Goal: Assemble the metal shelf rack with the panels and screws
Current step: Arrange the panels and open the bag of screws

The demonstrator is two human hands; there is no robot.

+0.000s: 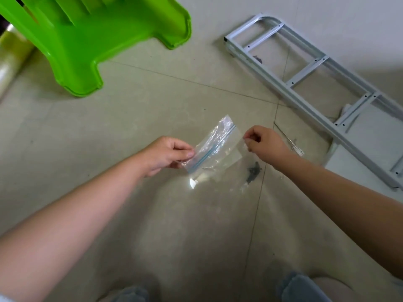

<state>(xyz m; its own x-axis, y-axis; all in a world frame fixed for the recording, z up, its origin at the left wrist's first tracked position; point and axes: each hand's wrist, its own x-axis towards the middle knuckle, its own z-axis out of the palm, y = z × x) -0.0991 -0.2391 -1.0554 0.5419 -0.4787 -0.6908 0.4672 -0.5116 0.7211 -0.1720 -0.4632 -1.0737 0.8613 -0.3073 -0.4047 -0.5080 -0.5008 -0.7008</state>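
Green stool [82, 46], white frame [306, 71] flank bag [216, 149]; screws [253, 171] perhaps inside.

No text can be read.
The clear bag [214, 149], the white frame [307, 71] and the green stool [87, 51] show no legible print, label or number.

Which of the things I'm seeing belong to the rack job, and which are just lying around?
Job: clear plastic zip bag with blue seal, pinched by left hand and right hand; dark screws at its lower corner; white metal ladder-shaped side frame.
Lying about: green plastic stool; roll of clear film.
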